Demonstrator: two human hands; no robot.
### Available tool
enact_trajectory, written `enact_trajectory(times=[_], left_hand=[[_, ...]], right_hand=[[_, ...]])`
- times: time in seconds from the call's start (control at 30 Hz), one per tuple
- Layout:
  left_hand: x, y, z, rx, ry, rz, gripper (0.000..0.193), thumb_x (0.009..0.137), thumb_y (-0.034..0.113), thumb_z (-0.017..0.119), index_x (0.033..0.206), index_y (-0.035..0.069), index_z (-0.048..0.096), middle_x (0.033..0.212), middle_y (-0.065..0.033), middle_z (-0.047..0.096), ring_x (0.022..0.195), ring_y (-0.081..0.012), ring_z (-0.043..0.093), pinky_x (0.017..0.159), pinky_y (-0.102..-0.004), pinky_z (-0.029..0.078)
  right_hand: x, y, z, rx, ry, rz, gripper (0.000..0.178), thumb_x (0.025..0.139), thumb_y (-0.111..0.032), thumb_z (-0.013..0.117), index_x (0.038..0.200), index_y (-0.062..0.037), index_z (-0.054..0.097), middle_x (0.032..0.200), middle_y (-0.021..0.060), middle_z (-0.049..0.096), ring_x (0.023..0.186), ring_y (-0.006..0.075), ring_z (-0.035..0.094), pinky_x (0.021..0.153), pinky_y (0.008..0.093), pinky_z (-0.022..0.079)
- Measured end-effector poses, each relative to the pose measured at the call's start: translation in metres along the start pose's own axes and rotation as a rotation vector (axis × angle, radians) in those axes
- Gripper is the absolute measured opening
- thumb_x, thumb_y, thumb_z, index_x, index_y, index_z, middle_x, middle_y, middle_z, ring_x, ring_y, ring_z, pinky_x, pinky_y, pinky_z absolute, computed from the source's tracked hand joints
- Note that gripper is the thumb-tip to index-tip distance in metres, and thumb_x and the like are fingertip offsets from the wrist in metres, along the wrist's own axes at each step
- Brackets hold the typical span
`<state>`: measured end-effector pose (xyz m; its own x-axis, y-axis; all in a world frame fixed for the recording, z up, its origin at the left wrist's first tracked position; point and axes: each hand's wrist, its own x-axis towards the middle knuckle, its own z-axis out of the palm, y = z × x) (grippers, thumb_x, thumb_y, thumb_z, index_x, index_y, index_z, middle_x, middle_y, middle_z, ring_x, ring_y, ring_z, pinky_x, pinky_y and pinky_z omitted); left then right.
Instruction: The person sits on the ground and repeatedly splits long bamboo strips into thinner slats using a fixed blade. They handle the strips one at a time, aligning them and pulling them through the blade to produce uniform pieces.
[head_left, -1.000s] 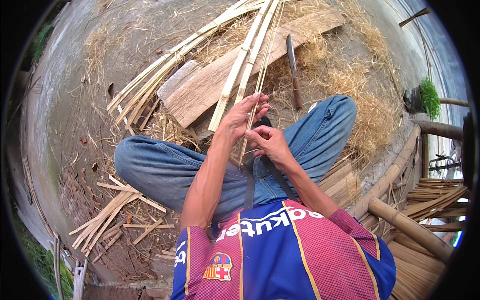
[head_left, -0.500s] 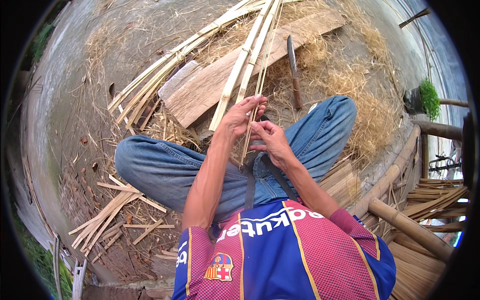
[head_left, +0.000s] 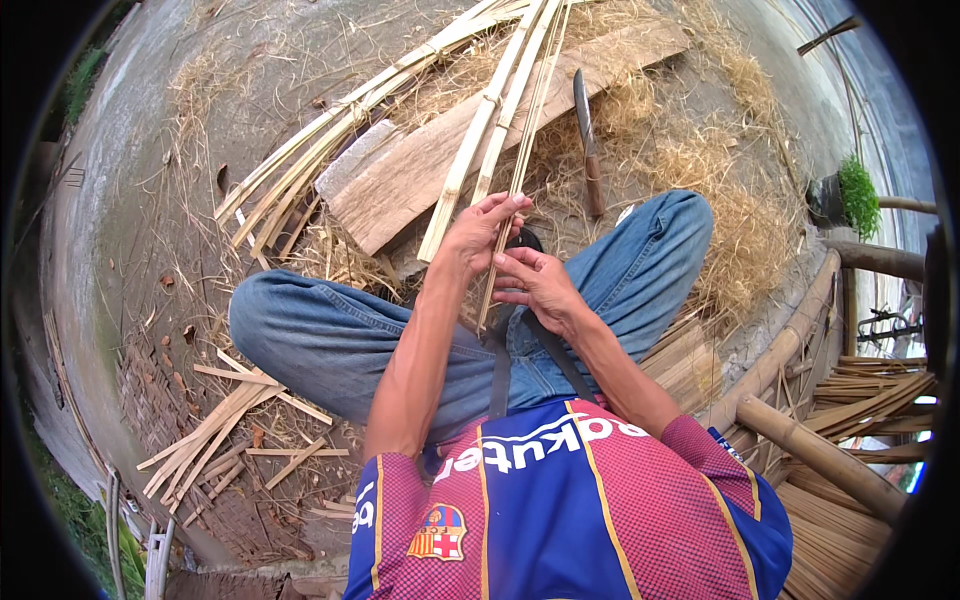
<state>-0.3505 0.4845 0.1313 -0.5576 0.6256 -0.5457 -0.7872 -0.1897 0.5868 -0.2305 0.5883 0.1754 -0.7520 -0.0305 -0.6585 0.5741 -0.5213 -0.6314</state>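
Observation:
Thin bamboo strips (head_left: 487, 300) run from beyond the plank down between my knees, held close together in both hands. My left hand (head_left: 478, 232) pinches them between thumb and fingers. Just below and to the right, my right hand (head_left: 545, 285) has its thumb and fingertips closed on the same strips near their lower end. Two wider bamboo slats (head_left: 460, 170) lie just left of them, sloping across a wooden plank (head_left: 375, 208). A long knife with a wooden handle (head_left: 593, 185) rests on the ground to the right of the strips, apart from both hands.
More long bamboo strips (head_left: 330, 140) fan out at the far left. Fine shavings (head_left: 715, 200) cover ground at the right. Short split pieces (head_left: 215, 430) lie beside my left knee. Bamboo poles (head_left: 820, 455) and stacked strips (head_left: 870, 405) stand at the right; a potted plant (head_left: 857, 193) is beyond.
My right hand has shifted slightly down and left, and its fingertips have closed in on the strips. The thin strips have swung slightly; my left hand has barely moved.

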Motion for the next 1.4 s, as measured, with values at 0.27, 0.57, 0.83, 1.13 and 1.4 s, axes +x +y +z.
enact_trajectory(times=[0.27, 0.57, 0.83, 1.13, 1.4], left_hand=[[-0.007, 0.003, 0.008, -0.090, -0.023, 0.004, 0.035, 0.091, 0.022, 0.072, 0.118, 0.002, 0.063, 0.116, -0.0084, 0.067, 0.100, -0.0152, 0.066, 0.087, -0.0260, 0.058], [-0.005, 0.003, 0.011, -0.216, -0.003, 0.053, 0.042, 0.093, 0.025, 0.068, 0.121, -0.005, 0.058, 0.116, -0.0129, 0.065, 0.103, -0.0185, 0.066, 0.088, -0.0256, 0.060], [-0.001, 0.001, 0.009, -0.283, -0.003, 0.041, 0.040, 0.094, 0.026, 0.067, 0.117, -0.005, 0.058, 0.108, -0.0116, 0.066, 0.091, -0.0154, 0.068, 0.076, -0.0226, 0.063], [-0.006, 0.006, 0.014, -0.283, 0.017, 0.005, 0.039, 0.091, 0.030, 0.073, 0.110, -0.002, 0.063, 0.089, -0.0053, 0.063, 0.062, -0.0059, 0.054, 0.048, -0.0149, 0.045], [0.002, 0.007, 0.004, -0.385, -0.076, -0.088, 0.036, 0.095, 0.031, 0.067, 0.112, 0.001, 0.058, 0.079, 0.0004, 0.054, 0.058, -0.0035, 0.051, 0.041, -0.0120, 0.041]], right_hand=[[0.008, 0.001, -0.017, 0.012, -0.085, 0.088, 0.038, 0.088, -0.032, 0.076, 0.110, -0.0048, 0.062, 0.100, 0.0044, 0.065, 0.087, 0.0149, 0.065, 0.070, 0.0272, 0.054], [-0.007, -0.003, 0.002, -0.074, -0.027, 0.042, 0.035, 0.090, -0.031, 0.074, 0.108, -0.0036, 0.062, 0.096, 0.0043, 0.066, 0.083, 0.0125, 0.065, 0.066, 0.0254, 0.054], [-0.010, 0.000, 0.006, -0.085, -0.002, -0.024, 0.038, 0.089, -0.030, 0.076, 0.105, 0.0004, 0.062, 0.096, 0.0095, 0.068, 0.086, 0.0171, 0.070, 0.065, 0.0262, 0.056], [-0.013, 0.007, 0.008, -0.165, 0.089, -0.146, 0.034, 0.088, -0.029, 0.077, 0.101, 0.0003, 0.065, 0.089, 0.0078, 0.070, 0.080, 0.0146, 0.070, 0.064, 0.0258, 0.057], [-0.034, 0.011, 0.018, -0.551, 0.145, -0.515, 0.061, 0.078, -0.029, 0.084, 0.125, -0.0025, 0.058, 0.122, 0.0136, 0.059, 0.094, 0.0177, 0.066, 0.076, 0.0310, 0.058]])
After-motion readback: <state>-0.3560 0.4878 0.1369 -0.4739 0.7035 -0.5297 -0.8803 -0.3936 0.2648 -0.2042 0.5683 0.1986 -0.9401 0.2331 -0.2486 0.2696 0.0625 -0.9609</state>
